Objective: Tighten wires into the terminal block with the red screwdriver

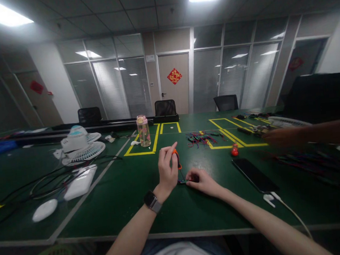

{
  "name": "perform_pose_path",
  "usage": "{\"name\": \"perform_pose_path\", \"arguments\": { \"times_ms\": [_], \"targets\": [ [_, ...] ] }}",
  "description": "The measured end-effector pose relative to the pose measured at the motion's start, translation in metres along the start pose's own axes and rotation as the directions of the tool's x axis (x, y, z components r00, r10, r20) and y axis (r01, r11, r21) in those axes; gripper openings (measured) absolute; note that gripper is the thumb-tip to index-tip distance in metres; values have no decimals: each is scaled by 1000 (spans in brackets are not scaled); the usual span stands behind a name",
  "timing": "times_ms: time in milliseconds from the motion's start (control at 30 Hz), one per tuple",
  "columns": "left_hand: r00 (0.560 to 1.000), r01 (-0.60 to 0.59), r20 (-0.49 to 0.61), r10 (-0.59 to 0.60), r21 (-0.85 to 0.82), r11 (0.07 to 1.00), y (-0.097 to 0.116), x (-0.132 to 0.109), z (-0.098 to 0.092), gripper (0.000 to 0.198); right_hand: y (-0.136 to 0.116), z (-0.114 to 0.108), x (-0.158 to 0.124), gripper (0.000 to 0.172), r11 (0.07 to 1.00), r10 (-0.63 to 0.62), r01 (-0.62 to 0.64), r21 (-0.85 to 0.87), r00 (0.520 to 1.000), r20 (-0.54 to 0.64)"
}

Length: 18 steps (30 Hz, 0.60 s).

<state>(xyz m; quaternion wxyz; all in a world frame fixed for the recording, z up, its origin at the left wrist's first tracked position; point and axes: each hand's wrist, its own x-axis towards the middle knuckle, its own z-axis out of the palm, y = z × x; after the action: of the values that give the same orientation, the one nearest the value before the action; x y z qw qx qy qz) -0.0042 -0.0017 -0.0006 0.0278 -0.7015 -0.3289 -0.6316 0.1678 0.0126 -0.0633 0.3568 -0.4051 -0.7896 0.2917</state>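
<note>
My left hand (167,169), with a watch on the wrist, is closed round the orange and black handle of a screwdriver (178,158). The screwdriver's thin shaft points down at a small green circuit board (182,181) on the green table. My right hand (203,182) lies low on the table just right of it, thumb and fingertips pinching the board's edge. Its curled fingers partly hide what lies under them. Beyond my hands is a pile of small circuit boards with red and blue wires (201,138).
To the right lie a black phone (255,174), white earphones (269,200) and a small red figure (234,150). Another person's blurred arm (313,132) reaches in over more wired boards (307,165). A bottle (143,131), white fans (84,147) and cables stand left.
</note>
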Motion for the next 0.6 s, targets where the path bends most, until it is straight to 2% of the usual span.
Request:
{"name": "perform_pose_path", "arguments": {
  "times_ms": [200,433,600],
  "targets": [
    [999,-9,-40,11,48,999,-1,1,2,26,0,-1,-1,8,1000,-1,1,0,1000,2],
    [1000,-3,-2,3,-6,1000,2,2,-1,37,0,-2,-1,8,1000,-9,9,-5,1000,3],
    [999,-9,-46,10,33,999,-1,2,1,29,-1,-2,0,9,1000,-4,4,-14,1000,1]
  ]
}}
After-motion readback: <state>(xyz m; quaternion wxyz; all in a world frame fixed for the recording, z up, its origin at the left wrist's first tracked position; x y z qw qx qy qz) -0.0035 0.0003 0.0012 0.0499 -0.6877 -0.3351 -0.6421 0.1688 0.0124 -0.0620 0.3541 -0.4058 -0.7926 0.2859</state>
